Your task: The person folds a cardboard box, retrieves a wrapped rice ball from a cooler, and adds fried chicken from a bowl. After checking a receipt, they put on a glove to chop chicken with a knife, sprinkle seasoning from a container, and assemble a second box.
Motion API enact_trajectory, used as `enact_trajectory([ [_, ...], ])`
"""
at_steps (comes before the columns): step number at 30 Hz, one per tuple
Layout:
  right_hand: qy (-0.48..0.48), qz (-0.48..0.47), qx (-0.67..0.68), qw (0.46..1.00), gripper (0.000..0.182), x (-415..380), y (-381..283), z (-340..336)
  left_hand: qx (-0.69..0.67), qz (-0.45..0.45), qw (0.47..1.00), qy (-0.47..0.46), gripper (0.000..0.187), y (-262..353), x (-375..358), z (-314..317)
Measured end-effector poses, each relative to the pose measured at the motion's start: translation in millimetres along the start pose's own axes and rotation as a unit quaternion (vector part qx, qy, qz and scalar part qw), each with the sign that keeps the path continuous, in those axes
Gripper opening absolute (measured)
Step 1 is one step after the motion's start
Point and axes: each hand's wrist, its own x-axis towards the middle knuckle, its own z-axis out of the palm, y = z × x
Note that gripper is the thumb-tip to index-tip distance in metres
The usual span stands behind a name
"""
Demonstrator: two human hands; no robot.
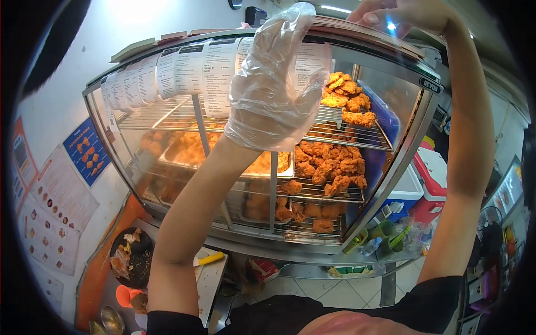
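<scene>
My left hand, in a clear plastic glove, is raised before the glass front of a heated display cabinet. Its fingers point up to the cabinet's top edge, with the thumb apart and nothing visible in the palm. Printed order slips hang beside it. At the top right, my bare right hand has its fingers bent over the edge of a stack of flat brownish sheets; the fingertips are partly hidden. Behind the glass, fried chicken lies on wire racks and in a metal tray.
At lower left are a dark bowl with scraps, a yellow-handled knife on a white board and an orange cup. Green containers stand at right, near a red and white cooler box.
</scene>
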Motion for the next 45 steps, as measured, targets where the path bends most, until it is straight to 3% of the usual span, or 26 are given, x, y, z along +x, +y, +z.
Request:
enact_trajectory([
  [7, 0.002, 0.015, -0.06, 0.998, 0.074, -2, -5, 2, -0.014, -0.038, 0.999, -0.02, 0.072, 5, -1, -4],
  [16, 0.047, 0.016, -0.091, 0.995, 0.065, -1, -5, 4, 0.004, 0.009, 1.0, 0.008, 0.08, 0, -3, 3],
  [19, 0.131, -0.02, -0.125, 0.983, 0.061, 2, 9, 1, 0.007, -0.023, 1.0, -0.015, 0.078, 3, 1, -2],
  [20, 0.232, -0.019, -0.177, 0.956, 0.047, 0, 15, 7, 0.009, -0.036, 0.999, -0.029, 0.075, 5, 3, -3],
  [23, 0.317, 0.029, -0.257, 0.913, 0.039, 1, -2, 16, 0.017, -0.08, 0.993, -0.083, 0.068, 8, 12, -8],
  [24, 0.34, 0.046, -0.281, 0.896, 0.037, 0, -12, 20, -0.031, -0.031, 0.997, -0.071, 0.073, 10, 24, -10],
  [27, 0.411, 0.096, -0.348, 0.837, 0.03, -4, -34, 24, -0.051, -0.059, 0.996, -0.039, 0.061, 13, 36, -17],
  [30, 0.542, -0.027, -0.328, 0.773, 0.021, -5, -46, 25, -0.281, -0.112, 0.953, -0.009, 0.034, 16, 36, -46],
  [32, 0.597, -0.121, -0.286, 0.74, 0.019, -2, -73, 51, -0.402, -0.167, 0.899, 0.043, 0.035, 18, 29, -67],
  [35, 0.624, -0.278, -0.196, 0.704, 0.017, 8, -136, 125, -0.439, -0.317, 0.832, 0.116, 0.07, 68, 15, -119],
  [37, 0.608, -0.36, -0.144, 0.693, 0.017, 9, -183, 189, -0.425, -0.343, 0.828, 0.127, 0.069, 79, -11, -160],
  [40, 0.584, -0.46, -0.054, 0.667, 0.017, 13, -253, 288, -0.312, -0.389, 0.854, 0.148, 0.068, 91, -67, -229],
  [42, 0.567, -0.503, 0.003, 0.653, 0.017, 14, -281, 339, -0.075, -0.403, 0.907, 0.101, 0.067, 99, -125, -285],
  [43, 0.469, -0.556, 0.072, 0.682, 0.016, 10, -283, 351, 0.142, -0.353, 0.925, -0.002, 0.067, 107, -155, -317],
  [44, 0.352, -0.577, 0.152, 0.721, 0.017, 18, -283, 365, 0.363, -0.274, 0.884, -0.107, 0.067, 116, -183, -347],
  [45, 0.227, -0.586, 0.224, 0.744, 0.019, 27, -284, 381, 0.491, -0.209, 0.828, -0.172, 0.067, 129, -211, -379],
])
